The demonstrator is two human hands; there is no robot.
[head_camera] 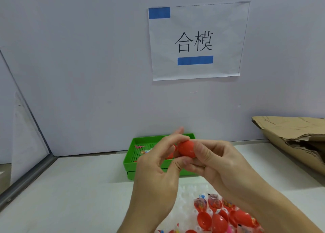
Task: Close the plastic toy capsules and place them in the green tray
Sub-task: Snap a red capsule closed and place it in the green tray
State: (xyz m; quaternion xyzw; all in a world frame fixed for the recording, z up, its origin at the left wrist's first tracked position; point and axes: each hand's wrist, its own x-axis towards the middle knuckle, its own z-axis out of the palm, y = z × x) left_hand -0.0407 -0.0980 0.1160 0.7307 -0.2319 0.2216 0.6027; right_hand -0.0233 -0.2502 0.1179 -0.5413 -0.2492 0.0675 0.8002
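Note:
Both hands meet in front of the green tray [133, 150] at chest height. A red capsule [186, 149] sits between them. My right hand [216, 160] wraps its fingers and thumb around the capsule's right half. My left hand [158, 162] pinches its left side with thumb and fingertips; that side is mostly hidden. Inside the tray lie a small pink toy [139, 146] and a wrapped toy [145, 151]. A pile of open red capsule halves [219, 220] and wrapped toys lies on the table under my right forearm.
A white holder with round sockets [188, 194] lies under the pile. Torn brown cardboard [295, 138] lies at the right against the wall. A metal frame edge [26, 185] borders the white table on the left. A paper sign [195, 41] hangs on the wall.

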